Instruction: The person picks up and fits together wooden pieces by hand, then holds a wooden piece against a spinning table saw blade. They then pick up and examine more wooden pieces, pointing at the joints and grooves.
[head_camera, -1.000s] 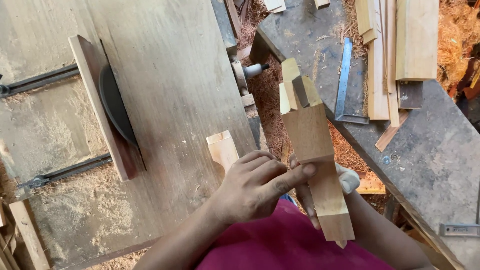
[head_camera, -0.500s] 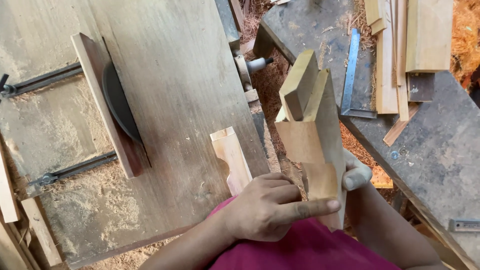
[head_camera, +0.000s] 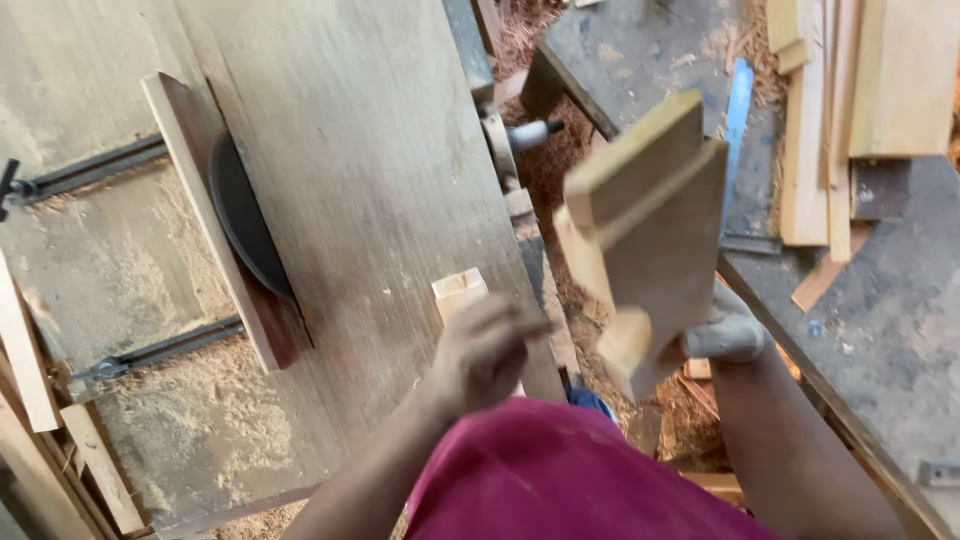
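My right hand (head_camera: 725, 330), pale with dust or a glove, grips the lower end of a notched, stepped wooden piece (head_camera: 655, 225) and holds it tilted in the air between the saw table and the bench. My left hand (head_camera: 482, 352) is blurred by motion. It hovers over the near end of a small light wooden block (head_camera: 458, 290) lying on the wooden saw table (head_camera: 370, 150). Its fingers are curled, and I cannot tell whether they touch the block.
A dark circular saw blade (head_camera: 245, 225) rises from the table beside a long wooden fence strip (head_camera: 205, 210). The grey bench (head_camera: 880, 300) at right carries stacked planks (head_camera: 900, 80) and a metal square (head_camera: 738, 130). Sawdust covers the floor gap and the table's left side.
My left hand has let go of the notched piece and moved left over the small block. My right hand alone has swung the piece up, closer to the camera.
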